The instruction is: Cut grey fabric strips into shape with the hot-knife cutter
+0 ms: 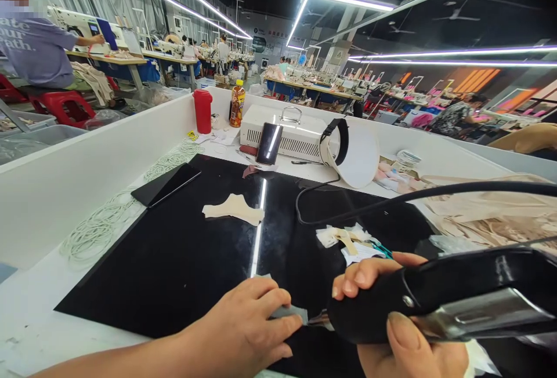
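Observation:
My right hand [409,343] is wrapped round a black hand-held tool [456,273] with a metal lever along its side. Its narrow metal tip [321,320] reaches left to the edge of a small grey piece of material [292,312]. Bent fingers of my left hand [248,323] hold that grey piece down on the black glossy board [174,262]. Part of the piece is hidden under those fingers. Farther back on the board lies a cream cut fabric piece [234,209]. Beyond my right hand is a small pile of white and cream scraps [346,240].
A black cable [413,193] loops across the board's right side. Behind stand a white slotted metal box [287,131], a phone [268,144], a red cup [202,111], a bottle [237,104] and a white visor [354,155]. A dark tablet [167,184] and pale cord [98,227] lie left.

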The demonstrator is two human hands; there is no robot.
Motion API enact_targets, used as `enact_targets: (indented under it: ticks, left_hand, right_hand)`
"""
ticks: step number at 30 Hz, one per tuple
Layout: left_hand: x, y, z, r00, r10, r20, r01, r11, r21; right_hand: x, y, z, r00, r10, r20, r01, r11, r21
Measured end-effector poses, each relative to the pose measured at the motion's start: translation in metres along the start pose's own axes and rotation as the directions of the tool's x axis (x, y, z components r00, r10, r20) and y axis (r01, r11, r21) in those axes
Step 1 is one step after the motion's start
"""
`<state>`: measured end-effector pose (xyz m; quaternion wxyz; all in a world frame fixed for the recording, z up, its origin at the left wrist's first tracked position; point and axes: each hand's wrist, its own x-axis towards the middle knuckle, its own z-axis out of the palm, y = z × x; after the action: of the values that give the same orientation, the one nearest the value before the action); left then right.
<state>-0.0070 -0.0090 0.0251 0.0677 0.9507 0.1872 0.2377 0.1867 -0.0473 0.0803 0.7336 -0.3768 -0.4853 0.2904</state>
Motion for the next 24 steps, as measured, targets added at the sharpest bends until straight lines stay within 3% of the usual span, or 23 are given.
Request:
enact_targets:
  ticks: [6,10,15,20,24]
  left_hand:
    - [-0.001,0.0,0.0,1.0,0.014,0.008,-0.014,1.0,-0.01]
    - [-0.002,-0.001,-0.003,0.999,0.006,0.036,-0.003,0.995,-0.095]
    - [-0.003,-0.005,-0.028,0.975,-0.203,0.095,0.221,0.939,-0.263]
    - [-0.03,-0.009,-0.058,0.919,-0.348,0.188,0.382,0.901,-0.203]
    - [-0.057,-0.006,-0.063,0.871,-0.461,0.168,0.487,0.854,-0.181]
  right_hand:
    - [0.003,-0.003,0.001,1.0,0.022,0.004,-0.022,1.0,-0.013]
    - [0.01,-0.012,0.009,0.996,0.045,-0.082,-0.045,0.999,0.01]
    - [0.007,-0.017,0.028,0.991,0.08,-0.103,-0.073,0.995,0.061]
    - [-0.002,-0.005,0.045,0.994,0.098,0.047,-0.104,0.982,0.155]
    - [-0.007,0.006,0.061,0.988,0.053,0.143,-0.083,0.973,0.214]
